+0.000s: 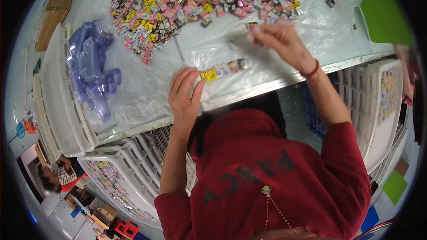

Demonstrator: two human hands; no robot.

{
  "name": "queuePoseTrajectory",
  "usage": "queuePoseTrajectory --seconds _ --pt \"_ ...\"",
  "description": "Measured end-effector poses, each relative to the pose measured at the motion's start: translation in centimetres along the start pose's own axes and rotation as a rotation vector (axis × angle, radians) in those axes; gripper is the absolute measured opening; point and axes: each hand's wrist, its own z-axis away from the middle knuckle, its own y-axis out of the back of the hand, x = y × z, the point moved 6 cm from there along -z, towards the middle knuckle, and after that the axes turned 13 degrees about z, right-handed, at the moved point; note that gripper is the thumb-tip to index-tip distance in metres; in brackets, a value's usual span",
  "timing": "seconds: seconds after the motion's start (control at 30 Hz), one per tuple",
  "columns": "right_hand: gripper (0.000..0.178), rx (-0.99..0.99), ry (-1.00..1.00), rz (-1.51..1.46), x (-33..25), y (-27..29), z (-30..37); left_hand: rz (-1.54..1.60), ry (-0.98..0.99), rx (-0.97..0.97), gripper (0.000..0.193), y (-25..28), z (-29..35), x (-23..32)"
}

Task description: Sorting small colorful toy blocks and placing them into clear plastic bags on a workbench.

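Observation:
A short row of small, flat printed pieces (227, 68) lies on the plastic-covered table, yellow ones at its left end and white and dark ones toward the right. My left hand (183, 93) rests at the yellow end, thumb and fingers apart, its tips against the row. Above and right of the row, my right hand (284, 46) is raised, thumb and forefinger pinched on a small pink piece (251, 34), blurred by motion. Beyond both hands spreads a large heap of similar pieces (178, 9) in pink, yellow, black and white.
Clear bluish molded plastic trays (91, 62) are stacked at the table's left. White crates (66, 93) stand beside them, and more crates (382, 102) holding pieces are at the right. A green board (382, 13) lies far right. Another person (58, 173) is at the lower left.

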Motion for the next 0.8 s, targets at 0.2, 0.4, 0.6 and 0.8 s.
queuePoseTrajectory --seconds 0.2,0.4,0.6,0.8 --pt "0.025 -0.405 -0.181 -0.748 -1.8 -4.6 3.6 0.483 0.361 -0.006 0.015 -4.6 -2.7 1.8" --pt "0.024 -0.243 -0.237 -0.844 -1.4 -5.2 4.1 0.682 0.599 -0.085 0.021 -6.8 -2.4 1.3" --pt "0.022 0.037 -0.201 -0.533 2.7 -2.6 4.0 -0.013 -0.092 -0.275 0.060 -6.4 -4.3 2.4" --pt "0.022 -0.047 -0.118 0.106 1.1 -3.1 3.6 -0.008 -0.150 -0.452 0.079 -9.1 -3.4 0.7"
